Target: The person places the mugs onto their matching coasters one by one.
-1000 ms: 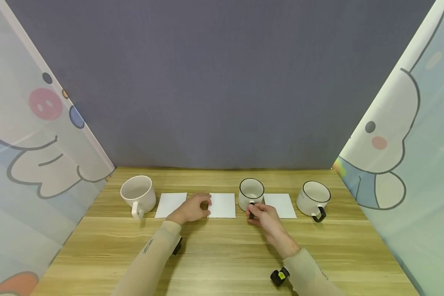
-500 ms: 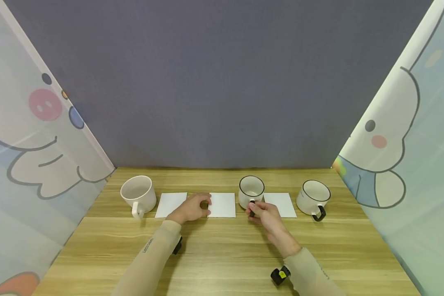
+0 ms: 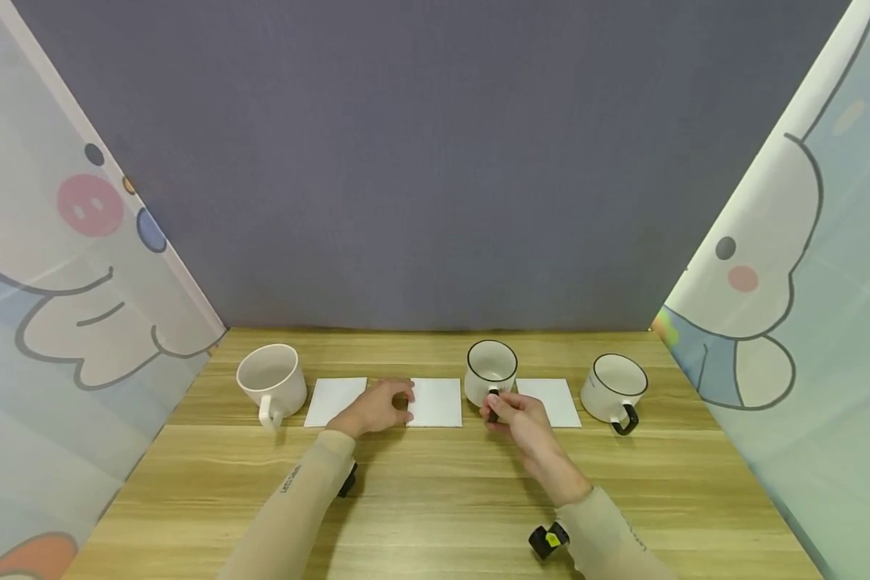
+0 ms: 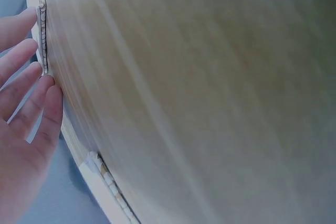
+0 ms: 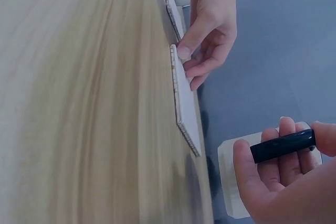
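Observation:
My right hand [image 3: 525, 427] pinches the black handle [image 5: 283, 146] of a white mug [image 3: 491, 374] with a dark rim. In the right wrist view the mug stands just off the table, upright, between two white squares. The middle white square [image 3: 437, 403] is thick, with a ridged edge in the wrist views. My left hand [image 3: 377, 408] rests at its left side, thumb and fingers spread apart and touching it. The right white square [image 3: 551, 403] lies partly behind my right hand, and the left white square [image 3: 336, 400] lies beside my left hand.
A wide white mug [image 3: 274, 383] with a white handle stands at the left. Another white mug [image 3: 615, 392] with dark rim and black handle stands at the right. A grey panel [image 3: 435, 177] rises behind the wood-grain table [image 3: 435, 499], with printed curtains at both sides.
The mug in my right hand has risen slightly and shifted a little to the left, its rim higher in the head view. My left hand stays in place.

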{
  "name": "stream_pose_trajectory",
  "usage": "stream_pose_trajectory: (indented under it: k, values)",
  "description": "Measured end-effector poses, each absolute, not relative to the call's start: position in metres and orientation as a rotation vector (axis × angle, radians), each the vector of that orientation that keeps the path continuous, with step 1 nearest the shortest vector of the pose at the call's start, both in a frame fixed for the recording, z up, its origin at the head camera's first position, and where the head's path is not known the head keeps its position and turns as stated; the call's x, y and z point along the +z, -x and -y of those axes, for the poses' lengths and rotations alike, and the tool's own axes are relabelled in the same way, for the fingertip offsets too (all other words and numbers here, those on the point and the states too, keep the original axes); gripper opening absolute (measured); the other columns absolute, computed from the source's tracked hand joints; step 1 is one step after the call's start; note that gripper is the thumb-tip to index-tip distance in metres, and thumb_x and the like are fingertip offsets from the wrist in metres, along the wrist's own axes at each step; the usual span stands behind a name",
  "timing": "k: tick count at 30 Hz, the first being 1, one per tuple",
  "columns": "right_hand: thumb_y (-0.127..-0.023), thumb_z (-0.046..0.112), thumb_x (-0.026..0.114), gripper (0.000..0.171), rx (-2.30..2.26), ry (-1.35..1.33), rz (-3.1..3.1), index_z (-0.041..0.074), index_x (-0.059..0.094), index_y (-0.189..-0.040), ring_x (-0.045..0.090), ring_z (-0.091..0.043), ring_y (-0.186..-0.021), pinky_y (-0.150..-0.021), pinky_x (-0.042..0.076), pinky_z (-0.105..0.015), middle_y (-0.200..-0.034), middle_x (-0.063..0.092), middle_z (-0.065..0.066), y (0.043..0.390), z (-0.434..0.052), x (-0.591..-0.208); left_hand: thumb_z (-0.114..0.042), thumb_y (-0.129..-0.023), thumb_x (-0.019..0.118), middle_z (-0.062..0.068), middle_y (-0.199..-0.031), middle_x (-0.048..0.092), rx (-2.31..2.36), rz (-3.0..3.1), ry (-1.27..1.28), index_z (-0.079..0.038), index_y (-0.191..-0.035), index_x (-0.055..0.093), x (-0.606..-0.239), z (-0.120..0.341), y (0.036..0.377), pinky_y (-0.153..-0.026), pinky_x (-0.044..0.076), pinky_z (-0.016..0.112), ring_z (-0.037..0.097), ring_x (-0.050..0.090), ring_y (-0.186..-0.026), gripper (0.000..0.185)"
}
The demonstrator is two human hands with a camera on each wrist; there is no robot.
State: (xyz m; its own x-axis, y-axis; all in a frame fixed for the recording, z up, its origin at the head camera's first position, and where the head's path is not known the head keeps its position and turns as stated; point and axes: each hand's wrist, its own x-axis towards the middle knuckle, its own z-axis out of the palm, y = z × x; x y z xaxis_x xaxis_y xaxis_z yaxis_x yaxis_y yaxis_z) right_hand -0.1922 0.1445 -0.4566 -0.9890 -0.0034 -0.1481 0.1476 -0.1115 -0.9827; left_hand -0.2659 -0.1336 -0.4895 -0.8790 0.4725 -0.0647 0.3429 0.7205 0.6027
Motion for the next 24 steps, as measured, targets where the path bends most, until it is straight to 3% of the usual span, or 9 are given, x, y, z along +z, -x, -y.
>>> stream_pose_trajectory:
  k: [11, 24]
  values:
    - [-0.101, 0.008, 0.063, 0.022, -2.287, -0.147, -2.025, -0.014, 0.066, -0.104, 0.068, -0.030, -0.096, -0.095, 0.054, -0.052, -0.090, 0.069, -0.011, 0.191, -0.139, -0.448, -0.017, -0.089, 0.080, 0.010, -0.149, 0.052, 0.915, -2.707, -0.637, -0.018, -0.101, 0.067, -0.491, 0.135, 0.265, -0.116, 0.031, 0.058, 0.039, 0.040, -0.142, 0.018]
    - [-0.100, 0.008, 0.064, 0.023, -2.301, -0.099, -2.009, -0.014, 0.066, -0.106, 0.068, -0.029, -0.095, -0.093, 0.056, -0.048, -0.091, 0.070, -0.012, 0.189, -0.132, -0.440, -0.017, -0.089, 0.080, 0.008, -0.151, 0.052, 0.969, -2.680, -0.593, -0.019, -0.099, 0.067, -0.491, 0.135, 0.265, -0.117, 0.030, 0.058, 0.039, 0.038, -0.144, 0.017]
